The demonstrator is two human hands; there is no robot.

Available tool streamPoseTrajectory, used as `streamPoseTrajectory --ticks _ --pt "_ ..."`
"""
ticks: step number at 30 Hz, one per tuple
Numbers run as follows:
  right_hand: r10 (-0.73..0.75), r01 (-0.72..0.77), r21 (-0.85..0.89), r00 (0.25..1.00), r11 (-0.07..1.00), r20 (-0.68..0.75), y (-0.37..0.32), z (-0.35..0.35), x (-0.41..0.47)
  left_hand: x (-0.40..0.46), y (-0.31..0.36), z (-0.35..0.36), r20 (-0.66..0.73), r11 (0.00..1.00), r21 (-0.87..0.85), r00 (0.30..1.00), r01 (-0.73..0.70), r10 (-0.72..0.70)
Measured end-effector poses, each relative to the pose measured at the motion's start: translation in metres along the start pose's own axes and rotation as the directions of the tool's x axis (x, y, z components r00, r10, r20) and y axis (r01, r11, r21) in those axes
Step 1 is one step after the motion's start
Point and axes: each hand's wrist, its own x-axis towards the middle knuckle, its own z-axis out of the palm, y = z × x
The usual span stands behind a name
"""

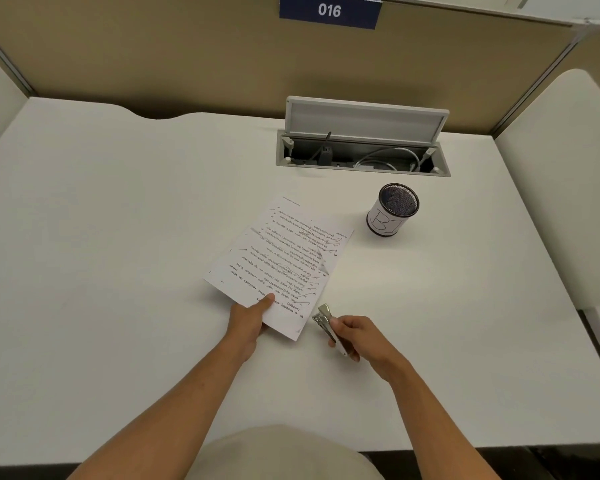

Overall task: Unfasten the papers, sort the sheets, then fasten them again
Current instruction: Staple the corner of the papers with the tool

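Papers (284,258) lie on the counter (118,237), near-left of the pen cup (392,209). Left hand (248,318) pinches their near edge, thumb on top. Right hand (355,336) grips the stapler (328,327) just right of the papers.

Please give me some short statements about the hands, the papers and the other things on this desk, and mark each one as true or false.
1. The left hand holds the near edge of the papers, thumb on top. True.
2. The right hand is empty. False: it grips a small metal stapler.
3. The stapler's head is closed over the corner of the papers. False: it is beside the near right corner, not around it.
4. The mesh pen cup stands upright, to the right of the papers. True.
5. The lid of the cable box in the desk is closed. False: it is raised, with cables visible inside.
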Motion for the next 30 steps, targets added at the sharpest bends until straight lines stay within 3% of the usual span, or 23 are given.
streamPoseTrajectory --ticks 9,30 --pt "0.059 -0.063 0.035 0.992 0.997 0.108 0.003 0.013 -0.001 0.000 -0.001 0.000 -0.005 1.000 -0.006 1.000 0.005 -0.005" --pt "0.041 -0.051 0.063 0.987 0.997 0.154 -0.001 0.031 0.007 0.002 -0.002 -0.001 0.018 1.000 0.020 1.000 -0.013 0.013"
